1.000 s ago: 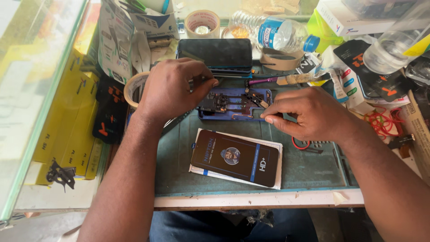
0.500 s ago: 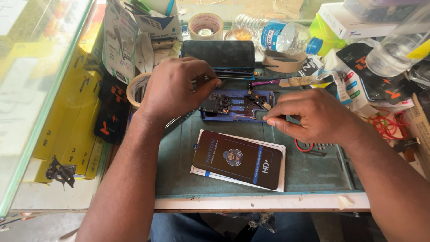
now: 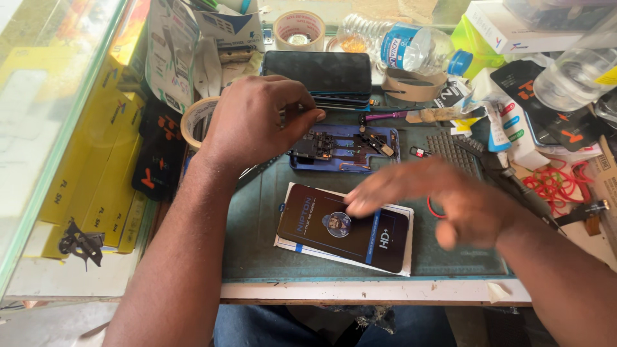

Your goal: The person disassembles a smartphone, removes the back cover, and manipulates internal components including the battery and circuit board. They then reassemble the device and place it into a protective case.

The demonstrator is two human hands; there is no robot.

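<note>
Left hand (image 3: 257,119) sits curled over the left end of the opened blue-framed phone w/ bare circuit boards (image 3: 347,149), fingertips (image 3: 313,115) pinched together at the phone's top-left edge; whether they grip a small part or just press there can't be told. The phone lies flat on the dark green work mat (image 3: 257,250), mid-bench, just in front of a stack of black phones lying screen-up (image 3: 318,76).

Right hand (image 3: 443,199) is blurred, hovering above the mat, fingers spread loose and holding nothing, fingertips over the upper right corner of the dark flat screen-protector pack on white backing (image 3: 344,228). That pack lies slanted on the mat, near the bench's front edge, just below the opened phone and apart from it.

Around: roll of beige tape (image 3: 193,119) partly hidden behind the left wrist; clear plastic water bottle w/ blue label (image 3: 398,45) lying on its side at the back; purple-handled tool (image 3: 392,116) just above the phone's right end; red rubber bands (image 3: 553,183) at right; yellow boxes (image 3: 90,173) under the glass at left.
</note>
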